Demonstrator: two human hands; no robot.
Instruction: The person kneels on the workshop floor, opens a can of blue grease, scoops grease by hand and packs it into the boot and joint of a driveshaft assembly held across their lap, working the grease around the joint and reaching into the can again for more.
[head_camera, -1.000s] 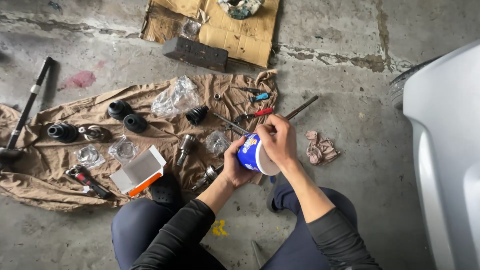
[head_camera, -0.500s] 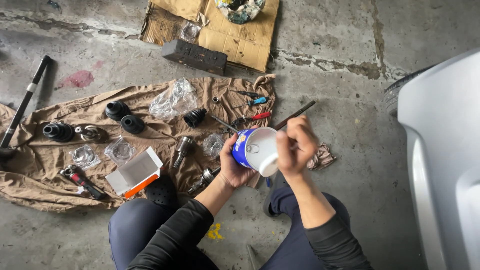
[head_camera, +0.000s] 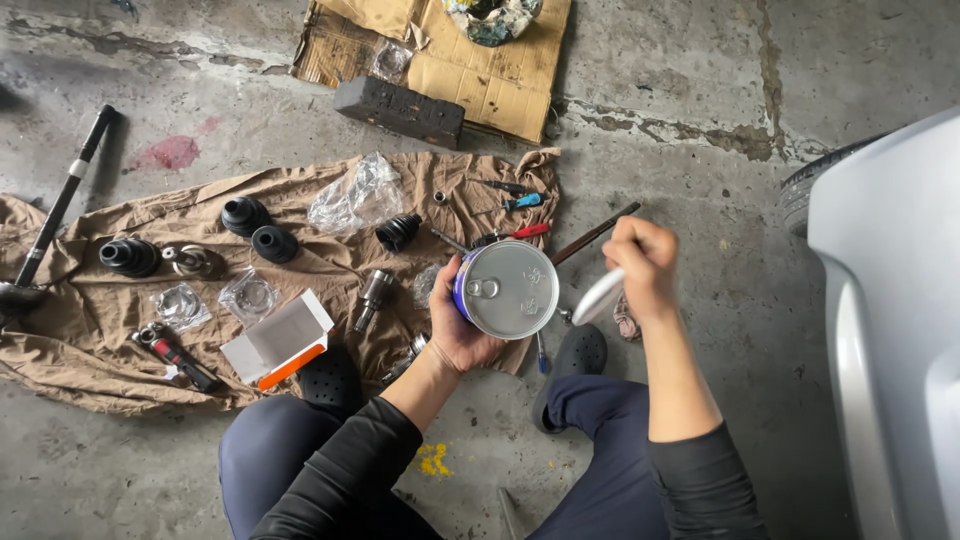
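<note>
Far out at nine o'clock a long black shaft (head_camera: 58, 200) lies slanted across the concrete floor (head_camera: 700, 130), its lower end on the edge of the tan cloth (head_camera: 90, 350). On the cloth sit a ribbed black rubber boot (head_camera: 128, 256) and a metal joint (head_camera: 188, 260) just beside it, with two more black boots (head_camera: 258, 230) toward ten o'clock. Below them are two clear plastic bags with rings (head_camera: 215, 300), a red-handled tool (head_camera: 175, 352) and an open white-and-orange carton (head_camera: 278, 340). Up at eleven o'clock there's a dark block (head_camera: 398, 110) resting against a sheet of cardboard (head_camera: 480, 75), and under it a crumpled clear bag (head_camera: 355, 195) and a small black boot (head_camera: 398, 232).

Now the centre: the left hand (head_camera: 450, 320) is wrapped around a blue-sided tin (head_camera: 505, 290), fingers curled on its far side, thumb toward the person. The tin is tipped so its silver sealed top with a pull ring faces the camera, held above the right edge of the cloth. Behind it lie small screwdrivers (head_camera: 520, 215) with blue and red handles and a dark rod (head_camera: 595, 233) pointing to one o'clock.

Over at three o'clock of the tin, well clear of it, the right hand (head_camera: 640, 262) is pinched shut on a pale round lid (head_camera: 598, 297), held edge-on. Below, dark trousers and two black shoes (head_camera: 572, 355). At the far right, a grey car body panel (head_camera: 890, 330) fills the edge.
</note>
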